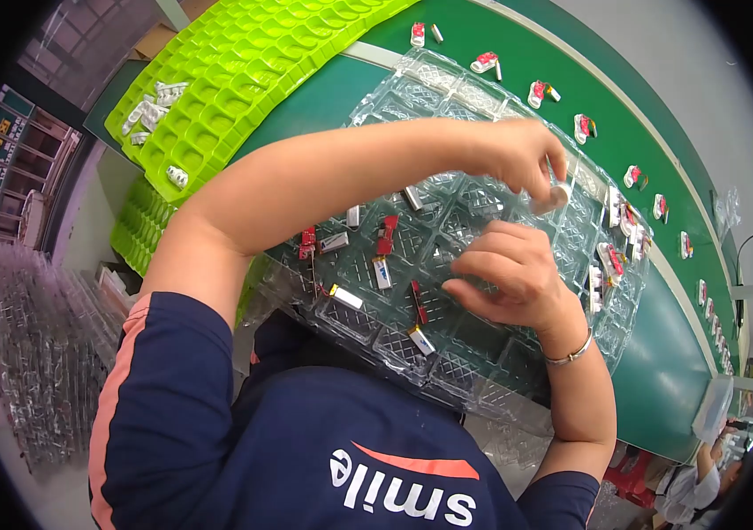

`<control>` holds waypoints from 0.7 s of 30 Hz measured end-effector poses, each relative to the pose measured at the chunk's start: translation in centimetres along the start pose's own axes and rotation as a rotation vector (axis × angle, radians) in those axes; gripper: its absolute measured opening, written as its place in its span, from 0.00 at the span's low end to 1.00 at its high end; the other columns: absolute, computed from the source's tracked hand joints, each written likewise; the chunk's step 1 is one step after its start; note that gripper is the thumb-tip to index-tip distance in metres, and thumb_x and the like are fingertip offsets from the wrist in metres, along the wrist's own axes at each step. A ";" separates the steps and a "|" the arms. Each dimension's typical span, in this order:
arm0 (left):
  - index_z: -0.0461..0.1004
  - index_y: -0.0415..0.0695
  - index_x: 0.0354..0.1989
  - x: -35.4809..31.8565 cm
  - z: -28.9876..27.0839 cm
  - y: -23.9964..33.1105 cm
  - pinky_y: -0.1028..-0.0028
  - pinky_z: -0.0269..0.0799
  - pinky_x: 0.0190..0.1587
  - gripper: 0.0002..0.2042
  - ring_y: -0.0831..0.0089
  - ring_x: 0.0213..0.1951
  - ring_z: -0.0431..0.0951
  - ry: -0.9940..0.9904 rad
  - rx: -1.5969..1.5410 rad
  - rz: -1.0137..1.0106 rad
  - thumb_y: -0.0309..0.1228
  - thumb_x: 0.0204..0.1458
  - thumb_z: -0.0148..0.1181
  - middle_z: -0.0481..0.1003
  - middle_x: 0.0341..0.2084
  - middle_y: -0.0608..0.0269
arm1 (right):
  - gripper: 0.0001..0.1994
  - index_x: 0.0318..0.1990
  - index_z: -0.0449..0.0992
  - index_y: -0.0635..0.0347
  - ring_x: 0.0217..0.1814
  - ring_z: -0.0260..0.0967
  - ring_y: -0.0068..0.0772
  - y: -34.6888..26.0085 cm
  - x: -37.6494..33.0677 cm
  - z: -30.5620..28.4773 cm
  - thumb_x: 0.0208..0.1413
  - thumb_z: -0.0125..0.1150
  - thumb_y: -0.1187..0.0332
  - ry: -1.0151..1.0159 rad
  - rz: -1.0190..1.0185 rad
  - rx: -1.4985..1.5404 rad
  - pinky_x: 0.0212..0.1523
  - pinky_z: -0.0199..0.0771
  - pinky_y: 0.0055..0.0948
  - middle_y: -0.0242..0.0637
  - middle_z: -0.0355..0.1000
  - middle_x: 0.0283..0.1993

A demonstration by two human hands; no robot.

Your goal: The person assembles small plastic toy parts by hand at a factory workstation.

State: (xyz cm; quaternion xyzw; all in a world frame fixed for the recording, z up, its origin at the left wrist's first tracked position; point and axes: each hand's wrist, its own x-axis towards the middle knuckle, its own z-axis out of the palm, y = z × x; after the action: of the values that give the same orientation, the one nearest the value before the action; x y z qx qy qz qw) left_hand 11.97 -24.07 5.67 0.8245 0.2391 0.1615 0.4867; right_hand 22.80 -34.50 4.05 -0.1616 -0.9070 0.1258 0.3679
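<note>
My left hand [525,159] reaches across a clear plastic compartment tray [460,234], its fingers bent down and closed on a small white piece [558,196]. Just nearer to me, my right hand [513,274] hovers over the tray, fingers loosely curled, a gap between thumb and forefinger and nothing visible in it. In the tray's near left compartments lie red circuit boards [386,235] wired to small silver-white battery packs [382,272]. One more pack [421,340] lies near the front edge. White shells with red boards [610,259] are grouped at the tray's right side.
Lime-green moulded trays [244,75] stand at the left, with several white parts [151,113] in them. A curved green conveyor belt [606,106] carries spaced white-and-red pieces [538,94] beyond the tray. Stacked clear trays [45,353] rise at the lower left. Another person [699,486] is at the lower right.
</note>
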 end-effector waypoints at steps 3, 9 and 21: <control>0.66 0.37 0.48 -1.7 -2.0 -0.3 0.74 0.74 0.39 0.20 0.69 0.38 0.76 -0.062 -0.673 -0.093 0.30 0.46 0.59 0.73 0.38 0.56 | 0.14 0.29 0.72 0.59 0.21 0.64 0.31 -0.8 0.5 0.4 0.29 0.66 0.76 -0.160 0.022 0.061 0.19 0.64 0.27 0.33 0.66 0.23; 0.64 0.40 0.50 -4.5 -3.7 -1.2 0.72 0.76 0.40 0.18 0.69 0.40 0.76 -0.078 -1.071 -0.048 0.28 0.50 0.55 0.72 0.39 0.57 | 0.10 0.30 0.73 0.55 0.36 0.62 0.30 -2.3 1.0 0.7 0.35 0.61 0.71 -0.417 0.071 0.039 0.37 0.65 0.28 0.30 0.66 0.36; 0.56 0.41 0.56 -4.4 -2.4 -3.7 0.56 0.69 0.50 0.20 0.54 0.53 0.66 -0.076 -1.436 -0.077 0.24 0.54 0.47 0.66 0.48 0.52 | 0.04 0.37 0.63 0.62 0.35 0.73 0.40 1.4 -1.4 -0.7 0.57 0.40 0.76 0.614 0.681 1.197 0.38 0.75 0.36 0.54 0.71 0.40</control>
State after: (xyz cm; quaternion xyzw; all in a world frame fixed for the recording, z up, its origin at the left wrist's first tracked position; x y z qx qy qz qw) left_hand 6.18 -23.24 3.39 0.2969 0.0856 0.2330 0.9221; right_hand 24.53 -33.73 3.17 -0.2332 -0.4406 0.6533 0.5698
